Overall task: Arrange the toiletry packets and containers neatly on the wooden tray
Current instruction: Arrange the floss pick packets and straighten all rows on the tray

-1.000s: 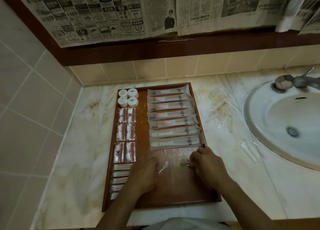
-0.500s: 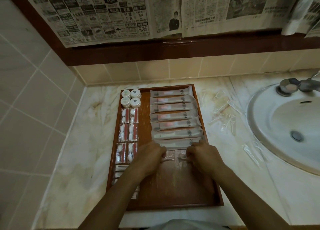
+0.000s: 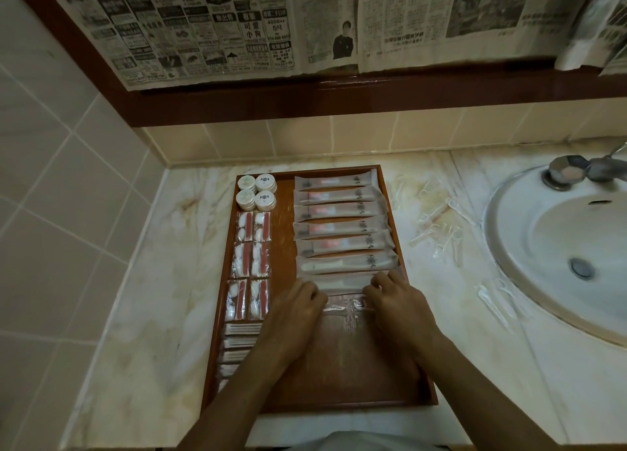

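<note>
While both hands pinch this clear packet [image 3: 342, 306] flat on the wooden tray [image 3: 390, 399], left hand [image 3: 298, 310] and right hand [image 3: 395, 303] at either end, I'm squaring it; next, tuck it beneath the long packets [image 3: 342, 233] just beyond my knuckles.

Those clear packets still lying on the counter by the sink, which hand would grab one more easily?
Probably the right hand. The loose clear packets lie on the counter to the right of the wooden tray, on that hand's side. The left hand would have to cross over.

Jars [image 3: 256, 192] sit behind small packets [image 3: 251, 260], left of long packets [image 3: 341, 227].
</note>
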